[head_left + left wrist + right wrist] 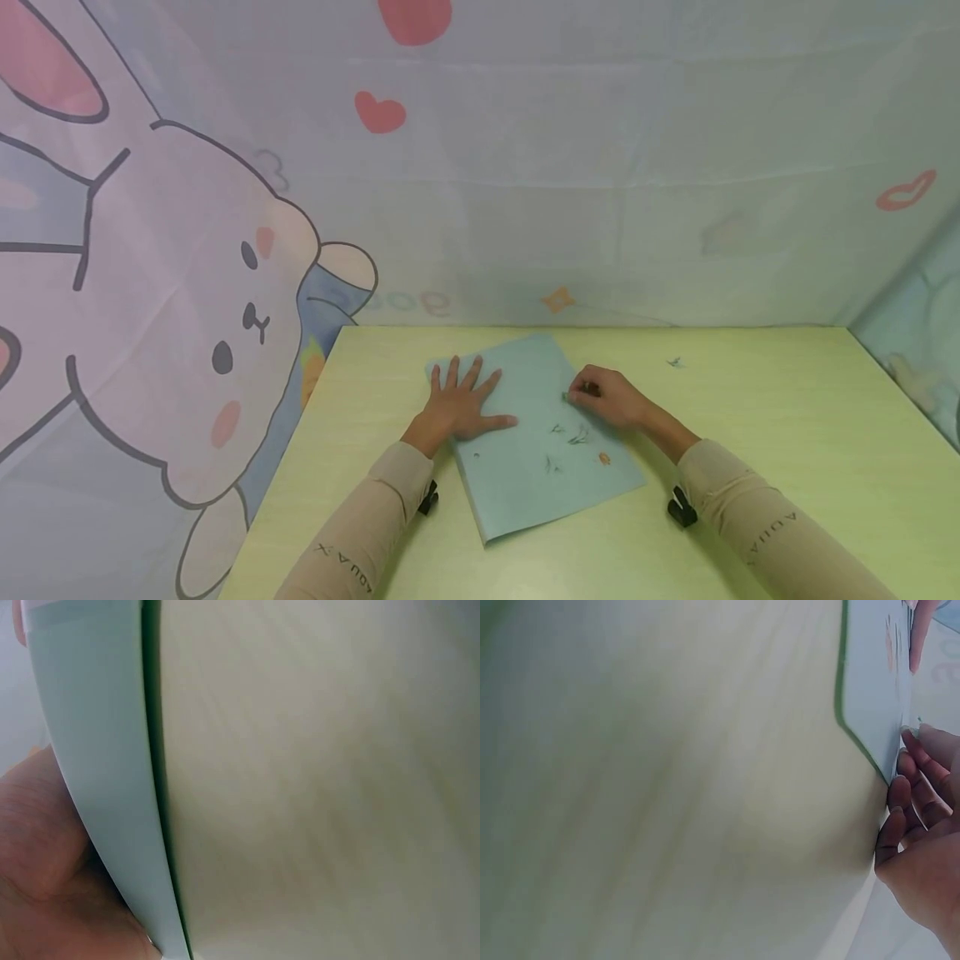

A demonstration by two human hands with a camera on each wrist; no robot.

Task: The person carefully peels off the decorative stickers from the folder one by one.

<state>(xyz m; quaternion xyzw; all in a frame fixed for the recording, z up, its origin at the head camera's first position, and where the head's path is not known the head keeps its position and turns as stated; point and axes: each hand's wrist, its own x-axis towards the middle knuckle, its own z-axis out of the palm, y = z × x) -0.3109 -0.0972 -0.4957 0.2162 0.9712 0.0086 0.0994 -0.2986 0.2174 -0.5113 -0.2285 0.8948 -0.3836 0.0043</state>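
Observation:
A light blue folder lies tilted on the table, its long left edge raised like a spine. My left hand rests flat on its upper left part, fingers spread. At the folder's right edge, my right hand pinches a small green sprig between thumb and forefinger; the fingers hide most of it. In the right wrist view the right hand's other fingers are curled beside the folder's edge. Several small plant-like sprigs and an orange piece lie on the folder's right half.
A pale yellow-green table extends around the folder. Another small sprig lies on it at the back right. A printed cloth with a cartoon rabbit hangs behind and at the left. Black clips show by both sleeves.

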